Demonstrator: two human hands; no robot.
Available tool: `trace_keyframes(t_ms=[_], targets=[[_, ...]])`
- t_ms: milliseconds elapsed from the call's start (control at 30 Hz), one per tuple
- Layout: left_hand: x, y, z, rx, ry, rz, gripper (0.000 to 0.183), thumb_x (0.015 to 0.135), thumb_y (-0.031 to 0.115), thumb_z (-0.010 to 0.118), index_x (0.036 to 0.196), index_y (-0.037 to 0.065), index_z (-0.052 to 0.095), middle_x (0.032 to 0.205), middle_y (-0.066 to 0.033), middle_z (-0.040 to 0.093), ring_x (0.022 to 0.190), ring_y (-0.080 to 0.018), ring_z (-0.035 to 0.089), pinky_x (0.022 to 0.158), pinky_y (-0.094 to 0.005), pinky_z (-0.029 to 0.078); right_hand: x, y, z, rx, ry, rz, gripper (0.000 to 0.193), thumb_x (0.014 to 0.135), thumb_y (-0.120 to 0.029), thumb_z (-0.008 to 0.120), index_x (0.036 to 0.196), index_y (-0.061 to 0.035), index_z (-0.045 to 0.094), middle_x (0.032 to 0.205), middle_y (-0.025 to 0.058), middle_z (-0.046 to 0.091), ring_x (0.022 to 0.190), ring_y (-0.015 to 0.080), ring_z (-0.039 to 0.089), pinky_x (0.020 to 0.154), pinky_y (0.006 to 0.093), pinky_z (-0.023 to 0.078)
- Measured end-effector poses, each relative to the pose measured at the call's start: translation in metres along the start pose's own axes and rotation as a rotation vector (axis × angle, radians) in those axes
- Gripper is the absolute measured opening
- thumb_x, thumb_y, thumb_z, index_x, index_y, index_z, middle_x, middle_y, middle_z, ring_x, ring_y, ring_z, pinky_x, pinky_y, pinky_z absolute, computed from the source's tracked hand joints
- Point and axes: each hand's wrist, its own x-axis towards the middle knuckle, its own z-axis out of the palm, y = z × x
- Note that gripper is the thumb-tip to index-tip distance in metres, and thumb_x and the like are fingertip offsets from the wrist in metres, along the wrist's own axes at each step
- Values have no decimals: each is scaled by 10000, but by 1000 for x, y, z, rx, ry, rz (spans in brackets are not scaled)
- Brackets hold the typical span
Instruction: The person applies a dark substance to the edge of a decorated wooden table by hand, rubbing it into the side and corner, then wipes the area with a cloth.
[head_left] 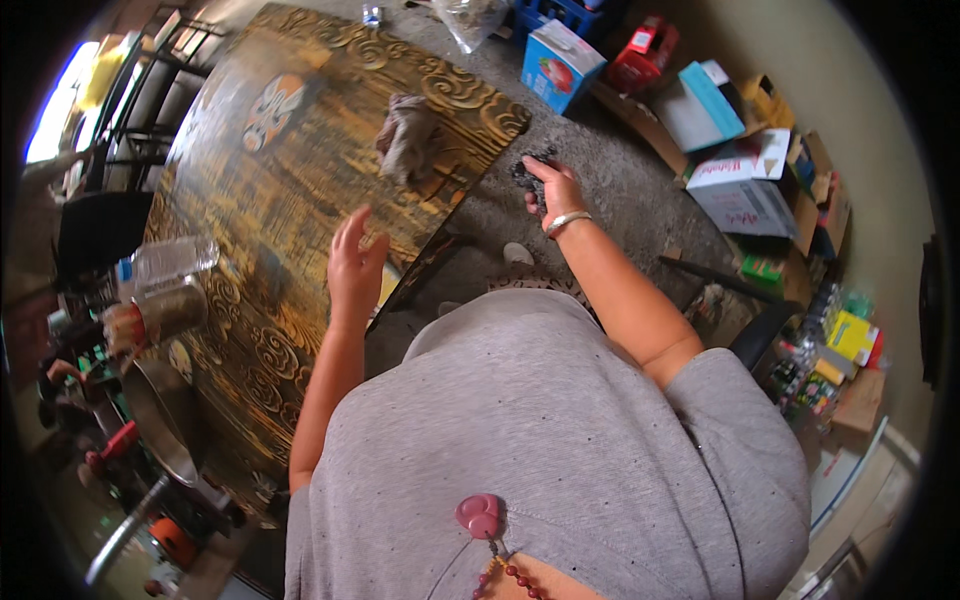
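Note:
My left hand [352,262] hovers over the carved wooden table [270,200], fingers spread and holding nothing. My right hand [552,186] reaches out past the table's edge, over the concrete floor, and is closed on a small dark clump [528,170]. A crumpled grey-brown cloth [408,136] lies on the table near its far right edge, between the two hands and a little beyond them.
A clear plastic bottle [165,260] and a jar [160,315] stand at the table's left edge, with a metal pan [160,420] below them. Cardboard boxes [740,180] and cartons [558,62] crowd the floor to the right. Dark chairs [140,110] stand at far left.

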Motion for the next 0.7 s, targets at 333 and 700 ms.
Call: trace_keyframes(t_ms=[333,700], targets=[[97,55,63,832,-211,205,618,676,256,659,1246,195,425,1393,-109,209,1234,-320,274,953,-384,344,11,-35,-29,-559,-114,-555,596,638,-270,720,1152,-86,480,1003,146,600,928,249,579,811,315,438],[77,50,22,-567,81,-393,322,726,33,583,1043,23,531,822,-31,567,732,-96,536,659,-200,422,-3,-17,66,-1198,-422,-904,514,699,-212,585,1199,-201,464,1032,146,496,884,288,555,740,375,464]])
